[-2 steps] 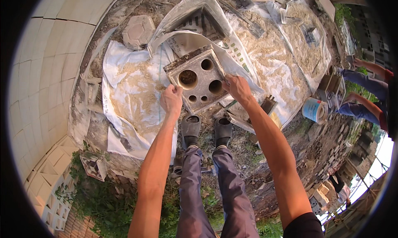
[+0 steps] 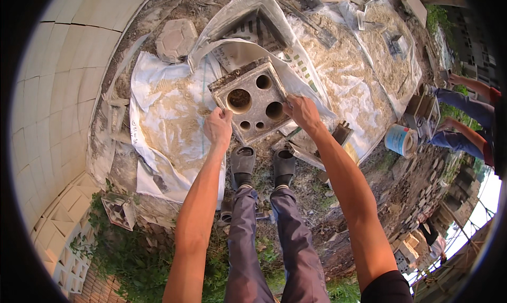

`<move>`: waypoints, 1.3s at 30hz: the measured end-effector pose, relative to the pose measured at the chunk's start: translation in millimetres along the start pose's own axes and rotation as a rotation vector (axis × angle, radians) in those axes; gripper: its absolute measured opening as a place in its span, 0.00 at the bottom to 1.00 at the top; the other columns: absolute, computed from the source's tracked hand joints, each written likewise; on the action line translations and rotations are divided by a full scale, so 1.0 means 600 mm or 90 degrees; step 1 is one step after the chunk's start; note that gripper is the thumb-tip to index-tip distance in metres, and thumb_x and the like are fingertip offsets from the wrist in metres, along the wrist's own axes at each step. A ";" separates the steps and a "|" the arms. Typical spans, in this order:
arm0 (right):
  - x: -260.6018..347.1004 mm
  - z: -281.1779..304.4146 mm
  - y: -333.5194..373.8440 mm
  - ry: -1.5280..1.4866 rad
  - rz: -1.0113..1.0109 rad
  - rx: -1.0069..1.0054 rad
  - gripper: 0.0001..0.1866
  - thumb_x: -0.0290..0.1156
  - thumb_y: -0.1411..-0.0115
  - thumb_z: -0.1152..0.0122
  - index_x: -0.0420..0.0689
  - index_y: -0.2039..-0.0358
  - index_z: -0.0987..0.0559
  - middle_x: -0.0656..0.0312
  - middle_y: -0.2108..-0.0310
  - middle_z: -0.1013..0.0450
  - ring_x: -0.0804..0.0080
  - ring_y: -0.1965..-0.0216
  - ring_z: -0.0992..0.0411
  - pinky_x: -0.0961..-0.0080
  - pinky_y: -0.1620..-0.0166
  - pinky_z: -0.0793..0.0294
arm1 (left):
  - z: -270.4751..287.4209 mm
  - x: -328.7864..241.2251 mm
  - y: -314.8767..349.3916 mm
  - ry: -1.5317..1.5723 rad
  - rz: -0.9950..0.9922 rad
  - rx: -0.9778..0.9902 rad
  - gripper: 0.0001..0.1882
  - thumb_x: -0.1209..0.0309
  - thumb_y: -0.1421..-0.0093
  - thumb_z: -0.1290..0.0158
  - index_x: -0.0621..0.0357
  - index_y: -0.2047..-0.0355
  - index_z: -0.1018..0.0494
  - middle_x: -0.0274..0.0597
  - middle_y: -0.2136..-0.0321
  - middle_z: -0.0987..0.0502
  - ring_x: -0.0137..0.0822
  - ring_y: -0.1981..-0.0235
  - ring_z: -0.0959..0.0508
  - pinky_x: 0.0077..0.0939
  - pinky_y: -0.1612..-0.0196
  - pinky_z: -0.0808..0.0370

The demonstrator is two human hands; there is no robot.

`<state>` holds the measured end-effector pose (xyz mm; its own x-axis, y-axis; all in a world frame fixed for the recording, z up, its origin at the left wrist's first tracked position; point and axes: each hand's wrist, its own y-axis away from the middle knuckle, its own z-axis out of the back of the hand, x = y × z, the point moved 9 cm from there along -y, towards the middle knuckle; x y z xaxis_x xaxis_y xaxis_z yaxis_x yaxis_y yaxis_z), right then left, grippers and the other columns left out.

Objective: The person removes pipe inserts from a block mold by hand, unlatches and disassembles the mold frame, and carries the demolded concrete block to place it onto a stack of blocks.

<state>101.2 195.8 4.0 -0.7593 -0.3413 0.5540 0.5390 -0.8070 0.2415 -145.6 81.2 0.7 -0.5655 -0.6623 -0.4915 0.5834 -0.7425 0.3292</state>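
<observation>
A square grey block [image 2: 257, 98] with several round holes of different sizes is tilted in front of my feet. My left hand [image 2: 218, 129] grips its near left edge, thumb and fingers pressed together. On the opposite side, my right hand [image 2: 302, 113] is closed around the right edge. The block's underside is hidden, so I cannot tell whether it rests on anything. Just beyond it, a white woven sheet [image 2: 305, 73] is folded up around a dusty open-topped box. Another sand-strewn white sheet [image 2: 150, 84] lies to the left.
A hexagonal concrete piece [image 2: 177, 40] lies at the far left and a shovel [image 2: 326, 38] at the back. On the right are a blue-and-white bucket [image 2: 397, 139] and another person's legs [image 2: 462, 105]. Stacked pale blocks [image 2: 66, 65] form a wall along the left.
</observation>
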 end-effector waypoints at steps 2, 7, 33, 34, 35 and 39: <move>-0.001 0.000 0.000 0.008 -0.001 0.002 0.08 0.32 0.53 0.40 0.41 0.78 0.28 0.49 0.80 0.29 0.47 0.76 0.30 0.56 0.71 0.31 | 0.000 -0.002 0.000 0.005 -0.004 -0.003 0.18 0.58 0.47 0.45 0.61 0.82 0.31 0.49 0.84 0.27 0.50 0.79 0.26 0.41 0.74 0.33; 0.019 0.019 0.002 -0.007 0.013 -0.025 0.08 0.31 0.54 0.39 0.41 0.78 0.28 0.49 0.79 0.29 0.47 0.75 0.30 0.56 0.70 0.31 | 0.015 -0.009 0.003 -0.015 -0.029 -0.013 0.17 0.59 0.47 0.45 0.61 0.82 0.31 0.49 0.84 0.28 0.52 0.79 0.27 0.43 0.73 0.34; 0.053 0.166 0.693 0.019 -0.033 0.046 0.07 0.32 0.51 0.42 0.47 0.80 0.31 0.61 0.82 0.30 0.59 0.78 0.31 0.64 0.65 0.44 | 0.050 -0.050 0.676 0.011 0.022 0.096 0.20 0.63 0.46 0.44 0.60 0.86 0.39 0.48 0.89 0.37 0.48 0.86 0.34 0.41 0.78 0.41; 0.039 0.167 0.715 0.014 -0.031 0.034 0.07 0.31 0.51 0.42 0.47 0.79 0.31 0.61 0.81 0.29 0.58 0.78 0.31 0.64 0.65 0.44 | 0.037 -0.054 0.700 0.015 0.030 0.089 0.20 0.63 0.46 0.44 0.60 0.86 0.39 0.48 0.89 0.37 0.48 0.86 0.34 0.41 0.78 0.41; 0.027 0.159 0.746 0.027 -0.026 0.055 0.05 0.31 0.51 0.42 0.47 0.78 0.30 0.61 0.80 0.28 0.58 0.78 0.31 0.63 0.64 0.44 | 0.025 -0.062 0.726 0.031 0.025 0.069 0.20 0.62 0.47 0.44 0.60 0.86 0.37 0.49 0.89 0.36 0.49 0.86 0.33 0.40 0.78 0.39; -0.010 0.178 0.815 0.006 -0.009 0.075 0.06 0.32 0.51 0.42 0.47 0.76 0.29 0.61 0.81 0.29 0.60 0.77 0.30 0.60 0.61 0.44 | -0.033 -0.048 0.828 0.032 0.047 0.049 0.19 0.61 0.47 0.44 0.61 0.85 0.34 0.48 0.88 0.32 0.49 0.85 0.31 0.39 0.79 0.37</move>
<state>408.5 -145.3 203.9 -0.7702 -0.3356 0.5423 0.5672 -0.7493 0.3418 172.1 -266.3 162.2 -0.4920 -0.7105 -0.5032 0.5747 -0.6992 0.4252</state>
